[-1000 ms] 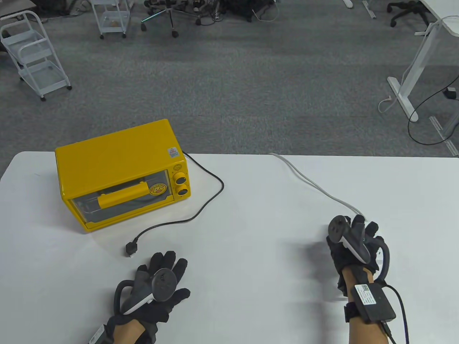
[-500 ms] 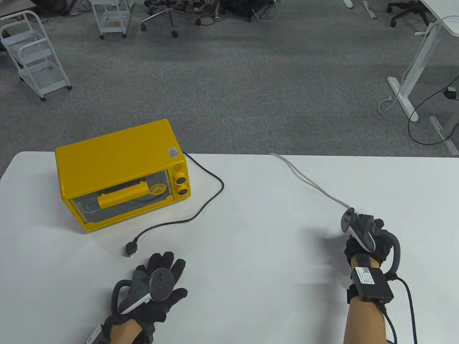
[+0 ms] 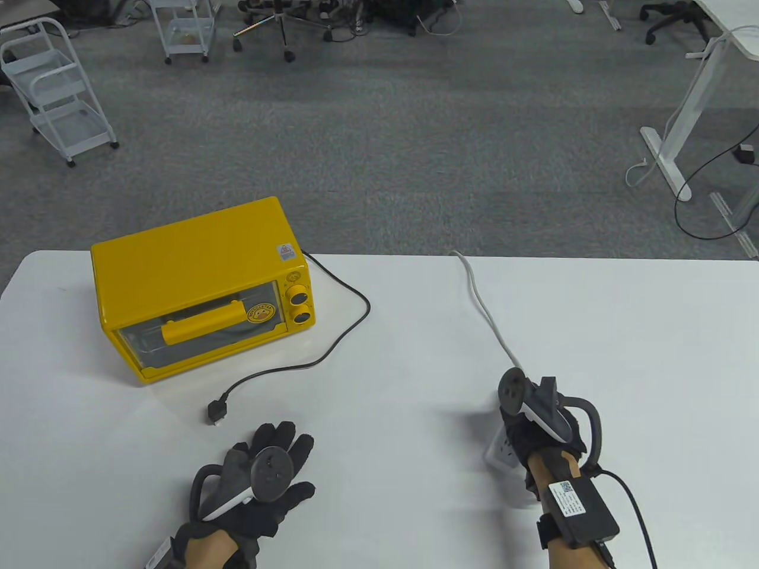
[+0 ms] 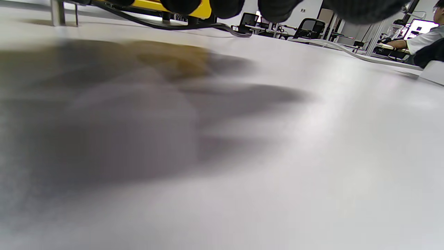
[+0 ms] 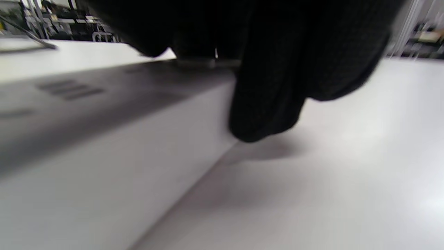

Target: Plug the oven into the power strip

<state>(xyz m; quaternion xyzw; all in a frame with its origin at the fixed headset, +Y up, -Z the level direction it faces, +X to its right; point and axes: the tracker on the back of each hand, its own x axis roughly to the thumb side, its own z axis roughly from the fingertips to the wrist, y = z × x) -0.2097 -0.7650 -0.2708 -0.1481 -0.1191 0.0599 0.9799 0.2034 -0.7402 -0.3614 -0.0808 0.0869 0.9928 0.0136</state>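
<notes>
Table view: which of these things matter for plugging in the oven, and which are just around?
For the job:
- yellow oven
- black plug on the oven's cord, lying free
- white power strip, gripped by the right hand
- left hand, flat near the plug

Just around:
- white carts on the floor
- office chair
- white desk leg

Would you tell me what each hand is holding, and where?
The right hand grips the power strip across its cable end; the left hand holds nothing.

Left hand [image 3: 261, 480] flat — right hand [image 3: 536, 424] gripping.
</notes>
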